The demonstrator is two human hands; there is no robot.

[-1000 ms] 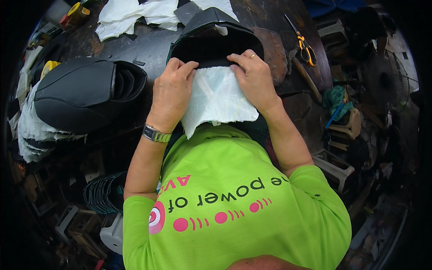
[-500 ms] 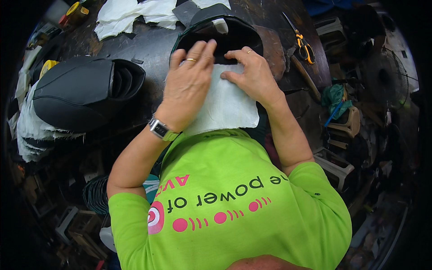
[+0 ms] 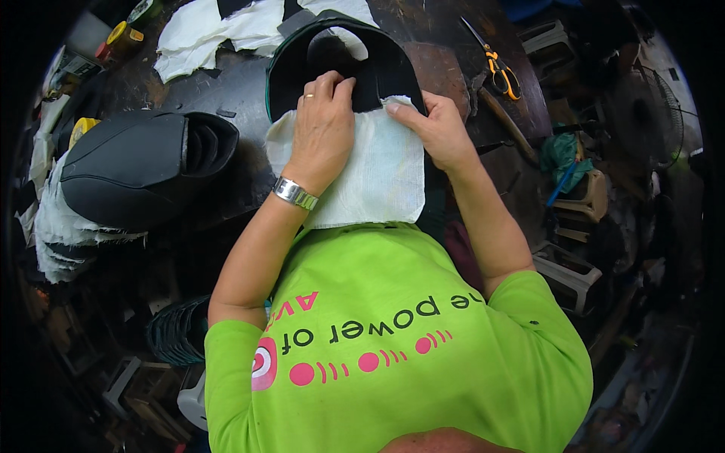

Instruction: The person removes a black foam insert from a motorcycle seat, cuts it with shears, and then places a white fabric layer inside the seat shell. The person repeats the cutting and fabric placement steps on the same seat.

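A black, rounded, hollow fabric shell (image 3: 381, 64) stands at the table's near edge with its opening toward me. Over its near rim hangs a white woven cloth (image 3: 374, 177), which reaches down to my shirt. My left hand (image 3: 325, 132) lies on the cloth; its fingers are curled and close together at the rim, and what they grip is hidden. At the rim's right side my right hand (image 3: 442, 128) pinches the cloth's upper corner, thumb on the cloth and fingers round the outside of the shell. A white patch (image 3: 349, 44) shows inside the shell.
Left of the shell lies a stack of nested black shells (image 3: 124, 170) with frayed white cloth (image 3: 57, 215) under it. White cloth pieces (image 3: 189, 41) lie at the back. Orange-handled scissors (image 3: 498, 72) and a wooden-handled tool (image 3: 510, 124) lie on the right. Plastic stools (image 3: 566, 275) stand beyond.
My left hand has gone from flatter fingers to curled ones. My right hand has moved right, from the cloth's middle to its corner. The shell's opening now faces me more, and the cloth has shifted left.
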